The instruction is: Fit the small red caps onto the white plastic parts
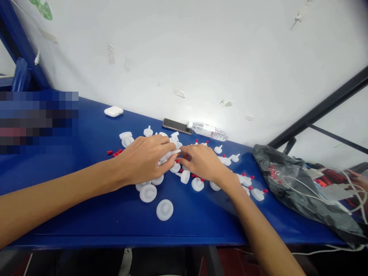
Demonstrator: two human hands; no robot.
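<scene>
White plastic nozzle caps lie scattered on the blue table (pixel 94 199), among them a round one (pixel 165 210) near the front. My left hand (pixel 146 159) is closed round a white nozzle cap (pixel 168 155) whose spout points right. Facing that spout, my right hand (pixel 201 161) has its thumb and fingers pinched together; what they hold, if anything, is too small to make out. Several caps on the right, such as one nozzle cap (pixel 258 194), carry red tips. A few loose red tips (pixel 117 153) lie left of my left hand.
Along the wall are a white case (pixel 114 111), a phone (pixel 176 126) and a plastic bottle (pixel 208 130). A dark plastic bag (pixel 296 195) with red pieces and cables covers the right end. Part of a person's hand (pixel 359 180) shows at the right edge.
</scene>
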